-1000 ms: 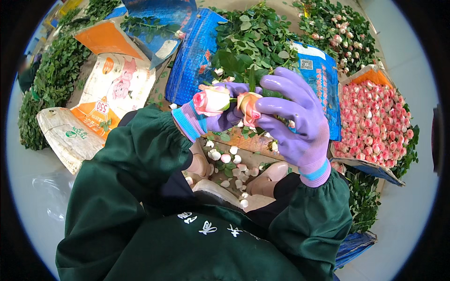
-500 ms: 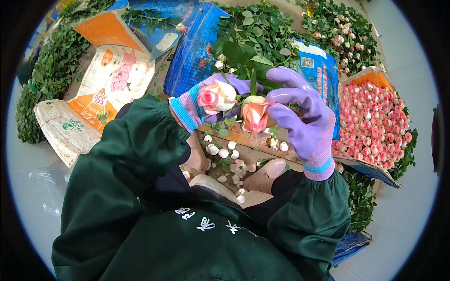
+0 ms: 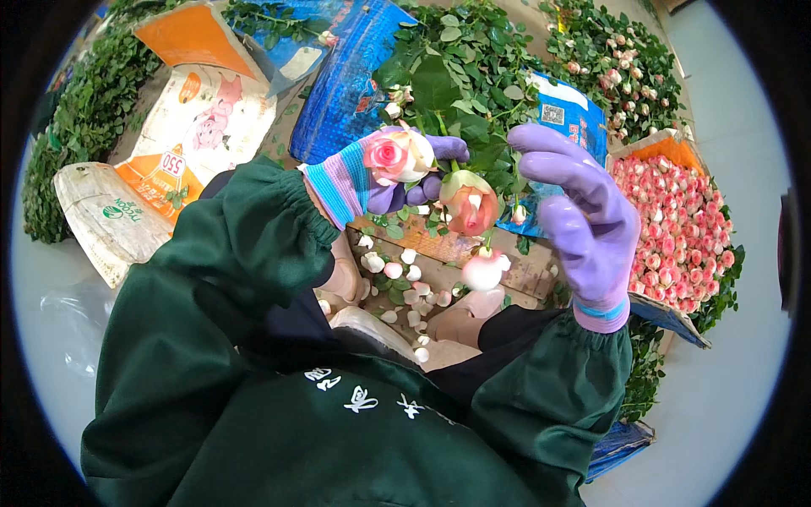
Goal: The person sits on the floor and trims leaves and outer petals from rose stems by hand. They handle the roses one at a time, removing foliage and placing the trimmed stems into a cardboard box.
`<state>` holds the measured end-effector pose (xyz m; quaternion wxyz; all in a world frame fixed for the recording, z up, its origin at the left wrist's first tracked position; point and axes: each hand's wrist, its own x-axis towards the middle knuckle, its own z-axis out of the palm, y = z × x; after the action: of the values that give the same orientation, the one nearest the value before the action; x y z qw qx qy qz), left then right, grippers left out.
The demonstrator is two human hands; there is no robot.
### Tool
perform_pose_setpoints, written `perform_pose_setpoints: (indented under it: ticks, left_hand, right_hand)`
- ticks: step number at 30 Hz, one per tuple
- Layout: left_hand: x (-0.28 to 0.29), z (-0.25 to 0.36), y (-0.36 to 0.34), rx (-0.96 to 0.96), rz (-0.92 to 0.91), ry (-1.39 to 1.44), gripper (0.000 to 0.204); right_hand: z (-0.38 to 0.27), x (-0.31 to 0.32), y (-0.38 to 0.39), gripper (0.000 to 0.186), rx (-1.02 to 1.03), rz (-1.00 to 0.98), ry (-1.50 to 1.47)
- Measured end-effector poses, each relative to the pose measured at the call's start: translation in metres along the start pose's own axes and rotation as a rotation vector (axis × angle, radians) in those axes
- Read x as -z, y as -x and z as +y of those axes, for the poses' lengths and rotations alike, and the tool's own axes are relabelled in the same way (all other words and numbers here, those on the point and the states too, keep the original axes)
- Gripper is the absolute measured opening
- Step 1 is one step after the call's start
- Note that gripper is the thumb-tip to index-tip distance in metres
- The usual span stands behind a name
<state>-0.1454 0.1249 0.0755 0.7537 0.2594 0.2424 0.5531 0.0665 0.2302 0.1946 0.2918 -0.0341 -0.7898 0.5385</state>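
My left hand (image 3: 429,176), in a purple-coated glove with a striped cuff, is closed around rose stems in front of me. A pink-and-white rose (image 3: 395,157) rests over that hand near the wrist. Just right of the fingers, a peach-pink rose (image 3: 470,204) tilts down toward me, its green stem running up beside the fingertips. My right hand (image 3: 583,207), gloved alike, is open with fingers apart and holds nothing, a short way right of the peach rose. Below this rose a pale petal (image 3: 483,272) shows blurred in the air. Large leaves partly hide the stems.
Loose petals (image 3: 414,296) litter the floor between my shoes. A leafy rose pile (image 3: 473,59) lies ahead, beside blue woven sheets (image 3: 338,93). Packed pink roses (image 3: 672,228) stand at right, with more cut roses (image 3: 621,72) beyond. An orange-and-white carton sheet (image 3: 194,118) lies at left.
My right hand has let go of the peach rose and moved right, its fingers spreading. A pale petal has come off below the rose. My left hand keeps its hold, nearly in place.
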Motion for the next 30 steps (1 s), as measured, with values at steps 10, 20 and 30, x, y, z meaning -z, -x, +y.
perform_pose_setpoints:
  ticks: [10, 20, 30]
  left_hand:
    - [-0.007, -0.007, -0.018, -0.033, 0.117, 0.363, 0.034]
    - [-0.025, -0.001, -0.015, -0.137, 0.106, 0.324, 0.038]
    - [0.005, -0.01, -0.022, -0.105, -0.043, 0.562, 0.027]
  right_hand:
    - [0.015, -0.027, 0.006, 0.061, 0.241, -0.126, 0.763]
    - [0.012, -0.033, 0.017, 0.041, 0.196, 0.158, 0.798]
    - [0.007, -0.03, 0.023, 0.034, 0.256, 0.348, 0.618]
